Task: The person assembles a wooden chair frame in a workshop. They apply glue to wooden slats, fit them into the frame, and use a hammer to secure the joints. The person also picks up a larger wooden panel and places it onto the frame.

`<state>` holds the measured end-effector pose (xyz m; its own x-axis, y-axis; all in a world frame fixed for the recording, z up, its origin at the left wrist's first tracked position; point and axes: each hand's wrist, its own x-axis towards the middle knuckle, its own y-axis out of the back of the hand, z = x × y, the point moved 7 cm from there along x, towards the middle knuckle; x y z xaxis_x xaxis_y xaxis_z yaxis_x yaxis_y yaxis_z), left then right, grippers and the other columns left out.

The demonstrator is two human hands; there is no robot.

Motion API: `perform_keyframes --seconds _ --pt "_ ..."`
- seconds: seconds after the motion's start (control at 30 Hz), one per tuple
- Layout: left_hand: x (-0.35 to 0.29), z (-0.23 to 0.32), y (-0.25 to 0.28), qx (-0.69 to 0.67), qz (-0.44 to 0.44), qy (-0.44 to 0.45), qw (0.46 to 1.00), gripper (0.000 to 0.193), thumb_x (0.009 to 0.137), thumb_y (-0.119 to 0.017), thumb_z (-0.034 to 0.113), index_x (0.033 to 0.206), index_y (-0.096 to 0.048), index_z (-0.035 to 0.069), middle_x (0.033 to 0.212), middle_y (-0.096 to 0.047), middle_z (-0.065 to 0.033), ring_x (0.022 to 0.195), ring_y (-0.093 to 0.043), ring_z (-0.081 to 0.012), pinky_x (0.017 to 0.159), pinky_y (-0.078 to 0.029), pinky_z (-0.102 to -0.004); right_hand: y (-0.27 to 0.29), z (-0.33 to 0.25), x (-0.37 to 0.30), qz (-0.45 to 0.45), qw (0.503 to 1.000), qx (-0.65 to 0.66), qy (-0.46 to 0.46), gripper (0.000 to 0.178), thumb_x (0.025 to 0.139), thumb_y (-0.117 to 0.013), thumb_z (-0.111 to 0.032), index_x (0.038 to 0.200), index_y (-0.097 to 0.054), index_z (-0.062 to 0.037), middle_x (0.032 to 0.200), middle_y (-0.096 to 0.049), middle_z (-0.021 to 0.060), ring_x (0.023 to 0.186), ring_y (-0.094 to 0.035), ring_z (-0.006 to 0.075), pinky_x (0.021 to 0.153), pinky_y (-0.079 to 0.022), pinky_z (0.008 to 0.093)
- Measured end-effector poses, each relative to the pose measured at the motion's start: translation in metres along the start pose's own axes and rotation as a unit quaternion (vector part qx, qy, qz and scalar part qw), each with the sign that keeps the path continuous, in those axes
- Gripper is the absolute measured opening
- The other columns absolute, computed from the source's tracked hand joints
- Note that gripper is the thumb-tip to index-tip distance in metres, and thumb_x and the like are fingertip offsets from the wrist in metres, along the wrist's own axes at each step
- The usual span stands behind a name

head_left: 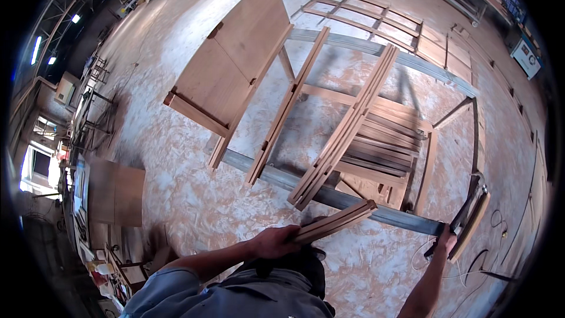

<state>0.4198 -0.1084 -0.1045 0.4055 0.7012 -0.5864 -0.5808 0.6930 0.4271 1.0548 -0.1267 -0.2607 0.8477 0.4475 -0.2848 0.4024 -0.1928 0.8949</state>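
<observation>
My left hand (278, 241) is closed round one end of a short bundle of wooden strips (335, 222), held slanting up to the right in front of my body. At the right end of the near grey metal rail (406, 221), my right hand (447, 239) grips a long dark tool (468, 206) with a shiny metal tip; its exact kind is unclear. Beside it is a pale wooden piece (472, 227). Several long wooden bars (353, 123) lie across the near and far rails. Farther left, a wooden panel (235, 53) with a frame stands tilted on the rails.
Below the rails is a stack of wooden slats (379, 147). A wooden lattice frame (376, 20) lies on the floor beyond. Thin cords (497, 221) run over the floor at right. A brown board (116, 193) and cluttered benches (106, 268) stand at left.
</observation>
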Motion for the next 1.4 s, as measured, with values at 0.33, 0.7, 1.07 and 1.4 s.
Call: perform_keyframes --seconds 0.33,0.7,1.07,1.4 --pt "0.030 0.010 0.024 -0.004 -0.002 -0.032 0.999 0.056 0.083 -0.066 0.035 0.125 -0.047 0.002 0.101 -0.063 -0.0216 0.095 -0.062 -0.0388 0.081 -0.049 -0.0431 0.009 0.044 0.049 0.073 0.996 0.047 0.013 0.064 0.080 -0.060 -0.054 0.097 -0.065 0.0080 0.087 -0.067 0.0256 0.089 -0.066 0.0401 0.077 -0.049 0.0471" --pt "0.041 -0.006 0.031 -0.024 -0.008 -0.035 0.999 0.056 0.084 -0.067 0.029 0.128 -0.045 0.001 0.104 -0.063 -0.0196 0.099 -0.063 -0.0315 0.084 -0.049 -0.0380 0.022 0.007 0.026 0.070 0.977 -0.192 0.058 0.066 0.087 -0.049 -0.057 0.095 -0.064 0.0061 0.094 -0.066 0.0278 0.095 -0.063 0.0410 0.082 -0.049 0.0485" --pt "0.032 -0.016 0.015 -0.102 0.004 -0.088 0.991 0.057 0.084 -0.069 0.021 0.130 -0.042 0.000 0.108 -0.061 -0.0207 0.101 -0.062 -0.0286 0.086 -0.048 -0.0367 0.062 -0.035 -0.038 0.126 0.976 -0.169 0.048 0.068 0.086 -0.058 -0.050 0.130 -0.045 0.0003 0.119 -0.052 0.0277 0.108 -0.053 0.0428 0.092 -0.044 0.0489" --pt "-0.021 0.049 -0.007 -0.224 -0.082 -0.092 0.967 0.047 0.089 -0.056 0.005 0.133 -0.038 0.003 0.101 -0.060 -0.0096 0.093 -0.060 -0.0161 0.079 -0.049 -0.0309 0.085 0.107 -0.183 0.134 0.962 0.199 0.131 0.043 0.091 -0.064 -0.024 0.125 -0.052 -0.0017 0.101 -0.058 0.0149 0.087 -0.056 0.0219 0.081 -0.047 0.0340"
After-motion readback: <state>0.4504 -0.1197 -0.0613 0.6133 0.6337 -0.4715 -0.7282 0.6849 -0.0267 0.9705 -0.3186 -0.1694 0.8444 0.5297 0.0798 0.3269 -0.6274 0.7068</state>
